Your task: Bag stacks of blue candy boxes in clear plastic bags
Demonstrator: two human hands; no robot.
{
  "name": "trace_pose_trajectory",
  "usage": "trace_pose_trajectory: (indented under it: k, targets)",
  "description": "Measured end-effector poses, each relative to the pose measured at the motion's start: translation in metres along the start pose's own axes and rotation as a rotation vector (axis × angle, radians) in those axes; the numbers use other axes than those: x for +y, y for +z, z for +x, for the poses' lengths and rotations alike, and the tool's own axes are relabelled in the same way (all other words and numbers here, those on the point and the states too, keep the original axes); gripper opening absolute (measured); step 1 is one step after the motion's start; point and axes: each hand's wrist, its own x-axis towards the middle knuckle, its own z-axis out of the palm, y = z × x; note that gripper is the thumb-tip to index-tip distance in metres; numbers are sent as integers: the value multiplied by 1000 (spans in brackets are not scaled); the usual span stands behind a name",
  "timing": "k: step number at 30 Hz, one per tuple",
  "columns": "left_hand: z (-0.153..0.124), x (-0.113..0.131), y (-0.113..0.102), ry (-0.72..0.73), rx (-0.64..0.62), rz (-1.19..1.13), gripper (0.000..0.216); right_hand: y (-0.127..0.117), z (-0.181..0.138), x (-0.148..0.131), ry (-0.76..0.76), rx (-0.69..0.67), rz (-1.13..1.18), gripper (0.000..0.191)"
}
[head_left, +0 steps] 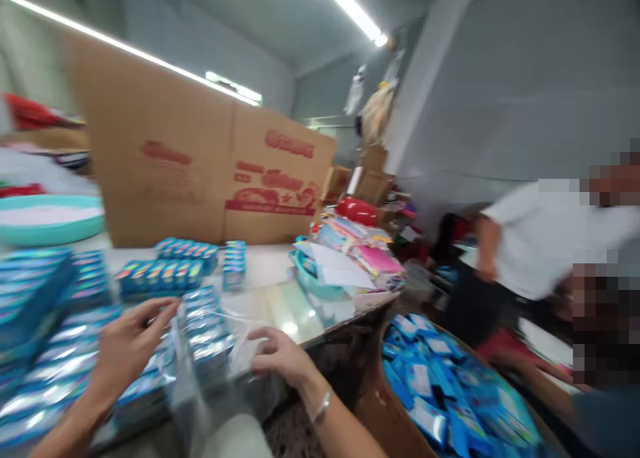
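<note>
A clear plastic bag (pixel 187 378) hangs at the table's front edge, its sides spread between my hands. My left hand (pixel 130 345) is closed, thumb and finger pinching the bag's left edge. At the bag's right side, my right hand (pixel 283 358) has curled fingers on the film; a bracelet circles that wrist. A row of small blue boxes (pixel 203 318) lies just beyond the bag; I cannot tell whether any are inside it. More shiny blue boxes (pixel 60 358) cover the table left of and under my left arm. The picture is blurred by motion.
Behind the boxes stands a large cardboard sheet (pixel 200 178). A turquoise basin (pixel 50 228) is at the left, another basin (pixel 320 285) under papers at the right. Right of the table, a carton (pixel 375 411) holds blue packets (pixel 440 385). A person in white (pixel 530 238) is beyond.
</note>
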Motion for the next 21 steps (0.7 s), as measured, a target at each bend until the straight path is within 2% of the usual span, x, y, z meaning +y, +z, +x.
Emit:
trace_pose_trajectory:
  k: [3, 5, 7, 10, 13, 15, 16, 19, 21]
  targets:
    - [2, -6, -6, 61, -19, 67, 27, -3, 2, 31, 65, 137, -15, 49]
    - [5, -6, -2, 62, -3, -36, 24, 3, 5, 42, 75, 131, -37, 44]
    - [9, -7, 2, -26, 21, -201, 21, 13, 4, 46, 76, 43, 13, 41]
    - [14, -13, -1, -239, 51, -510, 20, 25, -9, 43, 72, -104, 188, 46]
    - [21, -22, -15, -371, 43, -750, 23, 14, -28, 37, 54, -242, 239, 43]
    - [23, -25, -24, -422, -48, -788, 23, -5, -32, 27, 14, -323, 201, 47]
    - [23, -24, -25, -448, -119, -791, 23, -15, -29, 20, -28, -313, 192, 49]
    - [19, -15, -16, -528, -355, -819, 24, -26, -3, -7, -208, -91, 243, 48]
    - [16, -5, 1, -569, -441, -850, 23, -14, 21, -23, -311, -24, 282, 49]
